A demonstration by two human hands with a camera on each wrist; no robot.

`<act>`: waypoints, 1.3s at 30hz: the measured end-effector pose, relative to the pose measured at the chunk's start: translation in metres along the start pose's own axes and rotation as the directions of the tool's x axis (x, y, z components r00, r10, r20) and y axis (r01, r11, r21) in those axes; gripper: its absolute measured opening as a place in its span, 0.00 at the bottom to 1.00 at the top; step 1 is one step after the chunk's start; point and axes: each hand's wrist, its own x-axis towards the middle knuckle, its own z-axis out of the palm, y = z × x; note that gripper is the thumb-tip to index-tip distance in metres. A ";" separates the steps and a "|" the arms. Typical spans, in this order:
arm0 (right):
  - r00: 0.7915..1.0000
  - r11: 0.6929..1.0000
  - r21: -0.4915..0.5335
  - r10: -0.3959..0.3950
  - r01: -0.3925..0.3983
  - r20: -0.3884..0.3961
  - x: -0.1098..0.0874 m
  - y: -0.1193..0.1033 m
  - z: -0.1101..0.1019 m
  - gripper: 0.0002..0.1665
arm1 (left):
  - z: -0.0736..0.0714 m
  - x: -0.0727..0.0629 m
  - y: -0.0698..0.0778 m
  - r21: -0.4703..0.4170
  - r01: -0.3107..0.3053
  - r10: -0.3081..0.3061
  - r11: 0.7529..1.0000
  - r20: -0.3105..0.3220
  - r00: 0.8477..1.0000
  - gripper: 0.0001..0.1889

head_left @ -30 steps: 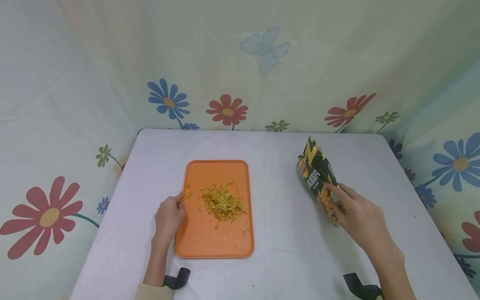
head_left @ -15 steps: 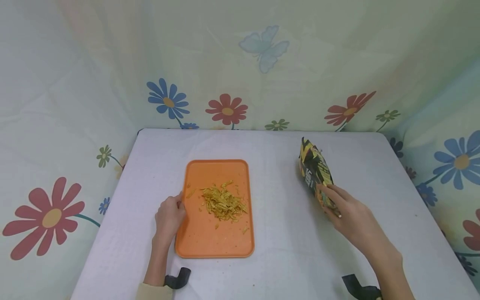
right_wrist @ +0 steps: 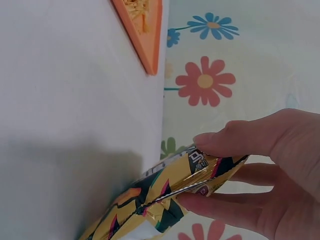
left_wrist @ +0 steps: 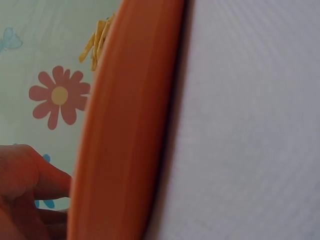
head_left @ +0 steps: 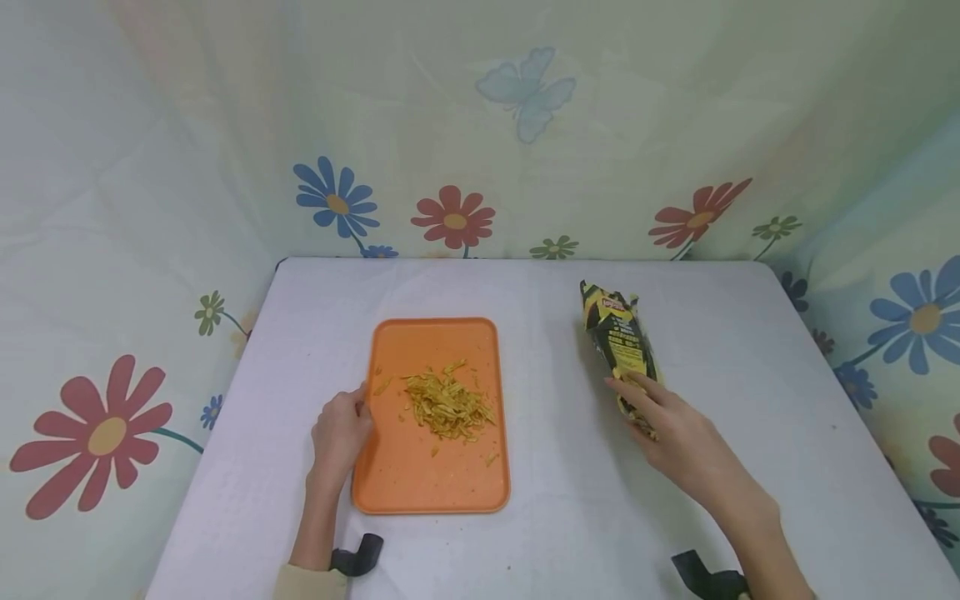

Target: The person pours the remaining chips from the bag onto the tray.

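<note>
My left hand [head_left: 341, 429] holds the left rim of an orange tray [head_left: 427, 492]; its fingertips are partly hidden behind the rim in the left wrist view. A loose heap of thin yellow snack strips [head_left: 446, 404] lies in the tray, with crumbs scattered round it. To the right, my right hand [head_left: 690, 442] grips the near end of a black and yellow snack bag [head_left: 618, 333]. In the right wrist view the thumb is on one side of the bag [right_wrist: 165, 192] and fingers are on the other. The bag's far end points away from me, crumpled at the top.
A white cloth covers the table [head_left: 555, 467], with a few small specks on it. Behind the table's far edge hangs a pale curtain [head_left: 420, 100] printed with flowers and a butterfly. Black straps [head_left: 360, 554] sit at both wrists.
My right hand has moved left with the snack bag and turned it, so a different printed side with yellow panels faces up. The left hand and the tray have stayed in place.
</note>
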 end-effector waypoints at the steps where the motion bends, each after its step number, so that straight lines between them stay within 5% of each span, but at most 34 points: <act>1: 1.000 1.000 0.004 -0.003 0.003 0.004 0.000 -0.001 0.001 0.38 | 0.000 0.000 0.000 -0.001 0.000 0.000 1.000 0.001 1.000 0.23; 25: 0.996 0.999 0.001 -0.037 0.037 0.083 0.011 -0.015 0.021 0.34 | 0.001 0.002 -0.002 -0.010 0.006 -0.007 1.000 -0.009 1.000 0.23; 39: 0.989 0.977 -0.155 -0.143 0.149 0.044 0.019 -0.023 0.051 0.28 | 0.004 0.002 -0.004 0.002 0.003 -0.003 1.000 -0.026 1.000 0.23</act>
